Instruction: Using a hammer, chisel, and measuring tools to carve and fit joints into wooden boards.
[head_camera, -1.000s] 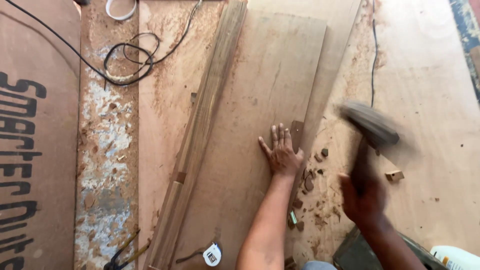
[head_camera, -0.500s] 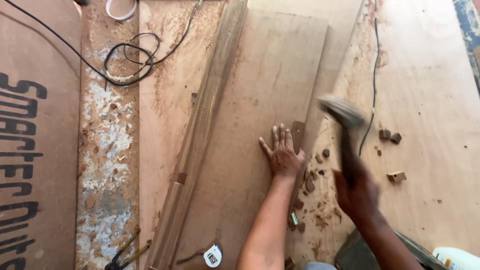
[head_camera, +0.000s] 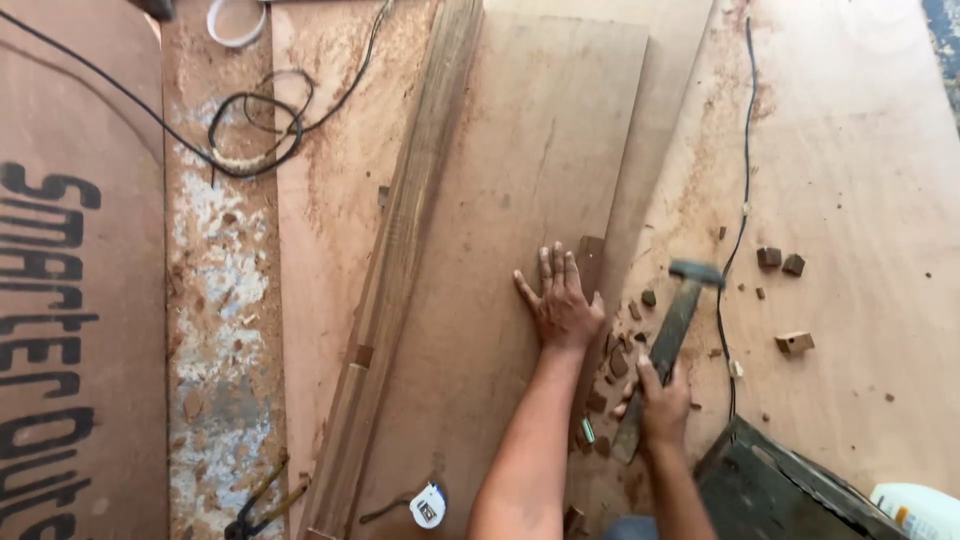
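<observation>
Wooden plank (head_camera: 520, 200) lies under the left hand (head_camera: 560, 305), whose grip is spread flat on it. Just right of that grip lie wood chips (head_camera: 620, 350). The right hand (head_camera: 662, 400) pinches a hammer (head_camera: 675, 325) handle, head raised beyond the grip.

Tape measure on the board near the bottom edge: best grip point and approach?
Take the tape measure by its small rounded case, across the two edges, from straight above. It lies flat on the wide board, with open wood all round; both hands are off to its right.
</observation>
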